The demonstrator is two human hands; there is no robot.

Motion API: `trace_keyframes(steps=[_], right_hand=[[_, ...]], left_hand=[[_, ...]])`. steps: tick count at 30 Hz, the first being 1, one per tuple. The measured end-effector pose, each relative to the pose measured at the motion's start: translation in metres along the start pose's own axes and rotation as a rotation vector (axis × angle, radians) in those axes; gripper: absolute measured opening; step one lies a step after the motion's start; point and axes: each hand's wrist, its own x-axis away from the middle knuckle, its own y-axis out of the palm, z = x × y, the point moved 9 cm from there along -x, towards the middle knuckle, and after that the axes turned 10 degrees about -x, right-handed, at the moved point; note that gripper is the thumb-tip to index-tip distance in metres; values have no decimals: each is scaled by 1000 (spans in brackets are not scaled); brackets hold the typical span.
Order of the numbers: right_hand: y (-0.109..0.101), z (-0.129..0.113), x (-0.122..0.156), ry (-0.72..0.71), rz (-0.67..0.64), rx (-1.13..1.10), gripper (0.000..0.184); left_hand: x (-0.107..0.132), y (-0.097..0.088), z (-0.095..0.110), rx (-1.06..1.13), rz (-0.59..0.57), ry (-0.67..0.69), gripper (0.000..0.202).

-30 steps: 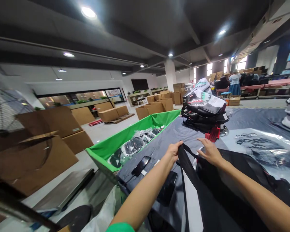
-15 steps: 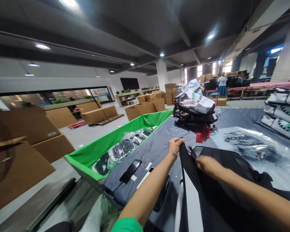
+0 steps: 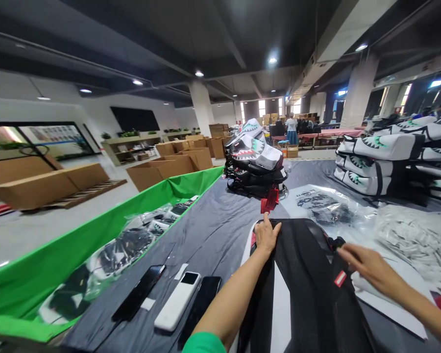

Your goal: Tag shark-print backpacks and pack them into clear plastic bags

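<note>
A black backpack (image 3: 312, 284) with a white side stripe lies in front of me on the grey cloth-covered table. My left hand (image 3: 266, 238) rests at its upper left corner, index finger and thumb apart. At the bag's right edge is my right hand (image 3: 369, 267), fingers stretched toward the side; their tips touch or hover by a dark strap piece (image 3: 336, 242), I cannot tell which. A small red and white label (image 3: 340, 278) shows on the bag close to this hand. Red tags (image 3: 270, 198) hang from a stack of shark-mouth backpacks (image 3: 255, 159) just beyond my left hand.
Left of the bag lie a white phone-like device (image 3: 178, 301) and dark phones (image 3: 138, 293). A green-lined bin (image 3: 33, 274) holds plastic-wrapped bags. More white backpacks (image 3: 382, 157), clear plastic bags (image 3: 325, 203) and a bag of white pieces (image 3: 419, 240) occupy the right side.
The view has turned right. My left hand no longer pinches the raised edge of the backpack, which now lies flat. My right hand has moved from the opening to the bag's right side.
</note>
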Motion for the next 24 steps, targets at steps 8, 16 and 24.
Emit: trace_keyframes(steps=[8, 16, 24], right_hand=[[-19, -4, -90, 226, 95, 7, 30], [-38, -118, 11, -459, 299, -66, 31], [-69, -147, 59, -485, 425, -106, 31]], left_hand=[[34, -16, 82, -489, 146, 570, 57], [74, 98, 140, 15, -423, 869, 30], [78, 102, 136, 183, -473, 763, 42]])
